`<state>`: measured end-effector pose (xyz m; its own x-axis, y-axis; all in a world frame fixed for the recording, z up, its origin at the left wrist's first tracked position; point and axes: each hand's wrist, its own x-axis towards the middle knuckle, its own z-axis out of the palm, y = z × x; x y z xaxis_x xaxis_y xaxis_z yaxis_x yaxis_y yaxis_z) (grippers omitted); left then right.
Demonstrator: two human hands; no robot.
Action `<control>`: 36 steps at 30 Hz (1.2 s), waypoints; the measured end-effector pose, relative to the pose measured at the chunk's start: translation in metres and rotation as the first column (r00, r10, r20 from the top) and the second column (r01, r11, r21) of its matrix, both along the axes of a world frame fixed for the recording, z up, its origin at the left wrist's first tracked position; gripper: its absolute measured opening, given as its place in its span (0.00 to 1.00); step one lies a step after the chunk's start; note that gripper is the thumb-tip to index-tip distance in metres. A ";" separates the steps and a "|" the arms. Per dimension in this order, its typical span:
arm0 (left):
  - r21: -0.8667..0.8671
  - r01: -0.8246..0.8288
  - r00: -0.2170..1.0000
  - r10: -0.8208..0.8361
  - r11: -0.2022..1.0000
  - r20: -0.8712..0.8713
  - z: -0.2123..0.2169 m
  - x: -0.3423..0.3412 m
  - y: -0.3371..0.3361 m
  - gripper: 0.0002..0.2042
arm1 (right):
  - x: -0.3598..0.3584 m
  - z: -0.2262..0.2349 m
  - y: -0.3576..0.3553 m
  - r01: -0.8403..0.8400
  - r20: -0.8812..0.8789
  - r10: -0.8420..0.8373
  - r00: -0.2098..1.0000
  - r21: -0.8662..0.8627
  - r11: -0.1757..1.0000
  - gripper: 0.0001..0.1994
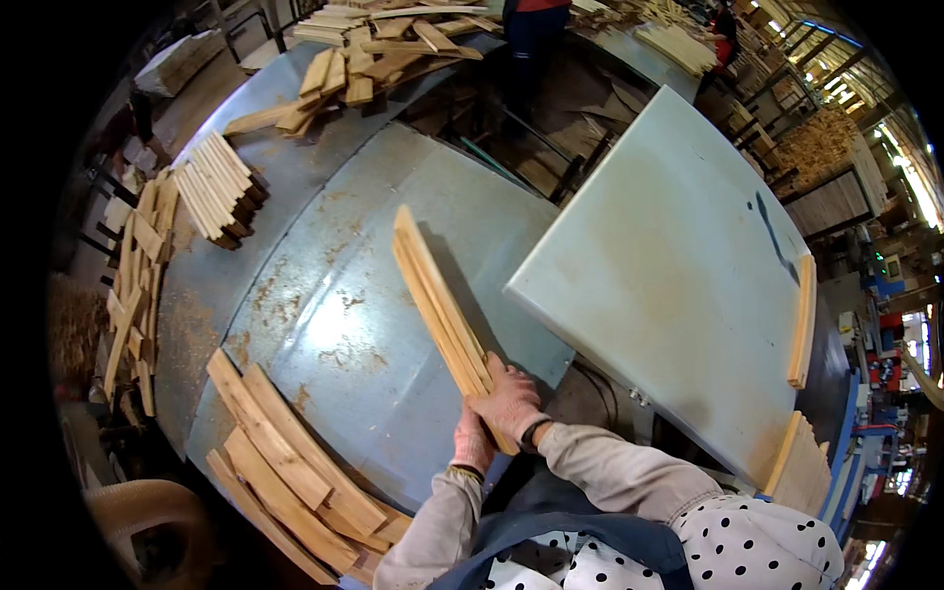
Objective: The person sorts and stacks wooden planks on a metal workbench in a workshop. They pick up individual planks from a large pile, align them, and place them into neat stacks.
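Two hands, left hand [473,442] and right hand [508,401], clasp near end of wooden slat bundle [439,300] over metal bench [324,295]; squaring step, likely; next needs steady alignment.

Short planks [295,472] lie stacked at the near edge of the grey metal tabletop [344,295] (rust-spotted), a neat slat bundle [214,187] at its left, loose boards [364,54] heaped beyond.

I'm seeing a bundle of pale wooden slats [441,300], stacked flush, standing on edge and slanting away over the counter [334,324].
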<state>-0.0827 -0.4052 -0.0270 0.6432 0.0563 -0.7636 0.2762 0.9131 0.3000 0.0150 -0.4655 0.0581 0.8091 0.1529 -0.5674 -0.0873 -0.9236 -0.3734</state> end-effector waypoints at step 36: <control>0.755 0.507 0.780 0.152 0.415 -0.607 0.031 -0.086 0.170 0.37 | 0.269 -0.119 0.285 -0.381 0.046 0.519 0.854 0.735 0.561 0.28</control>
<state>-0.1684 -0.2349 0.0039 0.2502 0.8058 -0.5367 0.7884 0.1521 0.5960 0.2839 -0.1810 -0.0606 0.4310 0.8714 -0.2342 0.1444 -0.3228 -0.9354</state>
